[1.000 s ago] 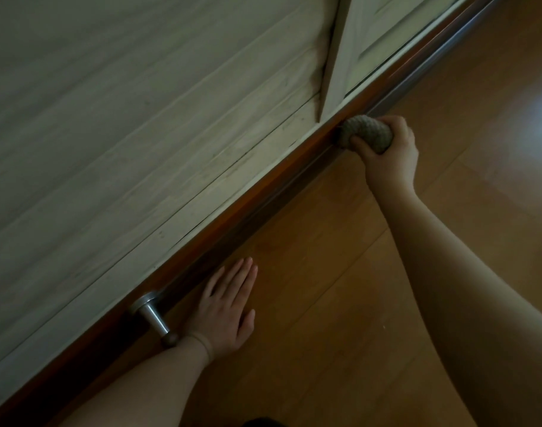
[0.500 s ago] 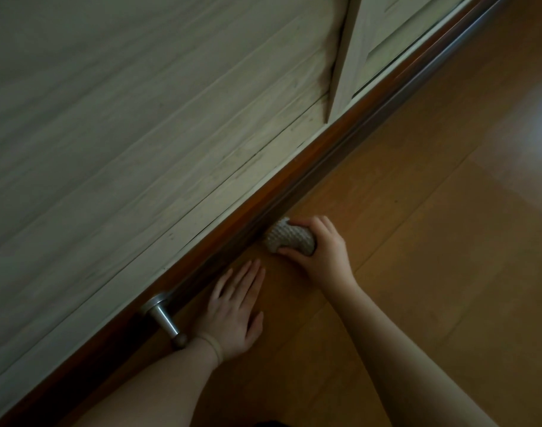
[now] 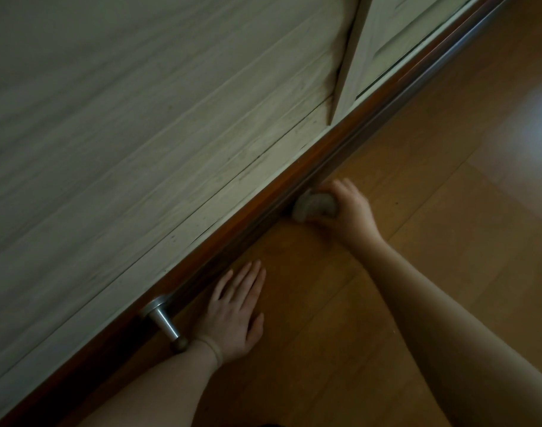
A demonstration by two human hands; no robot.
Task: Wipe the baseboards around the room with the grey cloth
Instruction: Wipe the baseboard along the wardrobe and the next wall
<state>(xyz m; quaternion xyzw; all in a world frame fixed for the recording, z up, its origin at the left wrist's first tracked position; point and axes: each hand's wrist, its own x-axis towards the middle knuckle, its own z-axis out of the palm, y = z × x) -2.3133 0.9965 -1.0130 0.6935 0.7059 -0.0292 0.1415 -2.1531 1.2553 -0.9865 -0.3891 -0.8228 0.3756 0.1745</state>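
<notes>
- I see the grey cloth (image 3: 313,207) bunched into a wad, pressed against the dark baseboard (image 3: 248,224) where it meets the floor (image 3: 433,241)
- My right hand (image 3: 350,211) grips the cloth, fingers curled over its top and thumb under it
- My left hand (image 3: 236,315) lies flat on the floor just beside the baseboard, fingers straight and slightly spread, holding nothing
- A metal door stopper (image 3: 165,322) juts out from the baseboard, its rubber tip touching my left wrist
- Above the baseboard runs pale wood-grain panelling (image 3: 140,134)
</notes>
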